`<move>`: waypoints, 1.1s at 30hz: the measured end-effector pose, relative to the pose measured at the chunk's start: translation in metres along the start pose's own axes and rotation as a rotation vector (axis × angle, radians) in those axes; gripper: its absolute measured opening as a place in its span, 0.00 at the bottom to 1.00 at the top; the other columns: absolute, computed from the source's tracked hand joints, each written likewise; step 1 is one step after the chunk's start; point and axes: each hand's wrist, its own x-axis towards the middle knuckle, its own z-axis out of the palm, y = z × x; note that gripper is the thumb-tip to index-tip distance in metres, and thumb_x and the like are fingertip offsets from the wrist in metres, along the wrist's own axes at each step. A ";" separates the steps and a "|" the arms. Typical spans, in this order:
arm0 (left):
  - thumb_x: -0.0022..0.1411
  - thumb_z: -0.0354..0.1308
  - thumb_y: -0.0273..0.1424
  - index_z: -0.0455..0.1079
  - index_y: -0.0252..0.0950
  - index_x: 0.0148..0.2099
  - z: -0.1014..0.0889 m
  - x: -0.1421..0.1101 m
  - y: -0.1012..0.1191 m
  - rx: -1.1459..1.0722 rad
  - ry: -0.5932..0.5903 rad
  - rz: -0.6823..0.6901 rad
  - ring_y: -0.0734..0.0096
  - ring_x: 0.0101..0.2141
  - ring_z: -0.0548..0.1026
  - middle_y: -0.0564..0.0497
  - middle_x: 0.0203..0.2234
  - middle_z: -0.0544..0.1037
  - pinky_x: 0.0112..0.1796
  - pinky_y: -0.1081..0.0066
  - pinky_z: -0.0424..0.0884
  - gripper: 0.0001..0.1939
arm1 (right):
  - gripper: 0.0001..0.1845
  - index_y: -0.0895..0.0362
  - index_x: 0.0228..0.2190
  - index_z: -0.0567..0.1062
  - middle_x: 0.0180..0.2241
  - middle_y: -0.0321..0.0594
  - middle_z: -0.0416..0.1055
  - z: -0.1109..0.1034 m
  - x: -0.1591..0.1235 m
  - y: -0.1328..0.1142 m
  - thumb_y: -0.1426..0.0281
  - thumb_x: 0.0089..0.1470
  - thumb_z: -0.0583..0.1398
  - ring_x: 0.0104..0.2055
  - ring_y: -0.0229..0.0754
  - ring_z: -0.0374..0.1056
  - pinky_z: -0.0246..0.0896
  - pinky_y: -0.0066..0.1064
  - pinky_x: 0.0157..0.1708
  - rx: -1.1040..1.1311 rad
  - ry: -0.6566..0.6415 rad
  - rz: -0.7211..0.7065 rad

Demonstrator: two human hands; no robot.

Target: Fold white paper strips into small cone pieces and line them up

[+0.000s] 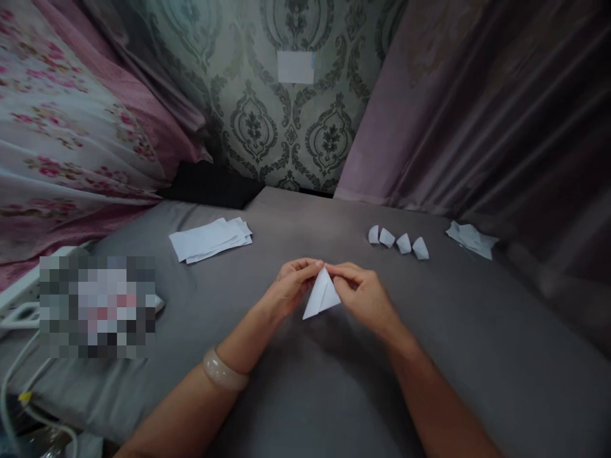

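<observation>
Both hands meet over the middle of a grey cloth-covered table [305, 394]. My left hand [291, 289] and my right hand [360, 292] pinch the top corner of a white paper folded into a triangle [322, 296], whose lower edge rests near the cloth. A pale bangle [224, 372] sits on my left wrist. A stack of white paper slips [210, 238] lies to the far left of the hands. Several small folded white paper pieces [398, 242] stand in a row to the far right.
A loose pile of white paper scraps [472, 238] lies at the table's far right edge. Patterned wallpaper and curtains close in behind. A blurred-out patch and white cables [14, 381] occupy the left edge.
</observation>
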 end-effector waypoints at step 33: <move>0.51 0.63 0.40 0.68 0.33 0.28 0.006 0.001 -0.016 0.387 0.171 0.370 0.80 0.21 0.63 0.56 0.19 0.68 0.23 0.77 0.59 0.14 | 0.12 0.58 0.24 0.76 0.22 0.34 0.72 0.010 0.009 0.011 0.61 0.41 0.66 0.25 0.34 0.64 0.58 0.29 0.31 0.485 -0.038 0.412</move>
